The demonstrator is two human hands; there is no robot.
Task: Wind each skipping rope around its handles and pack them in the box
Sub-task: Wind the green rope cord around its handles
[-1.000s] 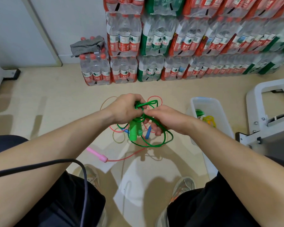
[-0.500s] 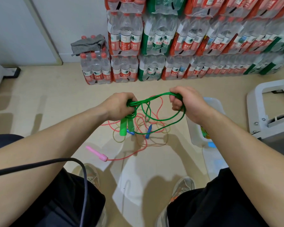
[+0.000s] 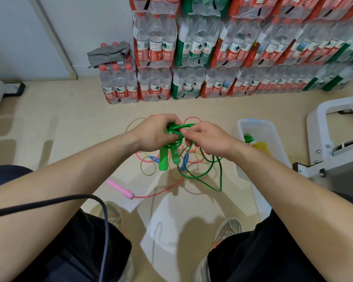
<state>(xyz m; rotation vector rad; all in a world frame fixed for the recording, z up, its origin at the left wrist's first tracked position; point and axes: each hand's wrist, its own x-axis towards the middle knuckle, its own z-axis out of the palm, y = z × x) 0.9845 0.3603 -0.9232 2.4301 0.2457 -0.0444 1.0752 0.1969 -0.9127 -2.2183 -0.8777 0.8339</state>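
1 green rope (image 3: pixel 186 125), 2 green handles (image 3: pixel 163 159), 2 blue handles (image 3: pixel 184 162), 1 pink handle (image 3: pixel 120 188), 1 pink rope (image 3: pixel 157 193), 1 box (image 3: pixel 255 120), 2 shoes (image 3: pixel 228 228), 1 grey cloth (image 3: pixel 108 52), 1 black cable (image 3: pixel 49 202).

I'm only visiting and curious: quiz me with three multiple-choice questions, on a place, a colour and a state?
1. The clear box stands: A) right of the person B) left C) on the bottles.
2. The rope in hand is: A) blue B) green C) yellow.
3. The pink rope is: A) wound B) boxed C) loose on the floor.
Answers: A, it lies beyond the right hand; B, the left hand grips green handles, the right hand pinches the cord; C, its cord lies unwound.
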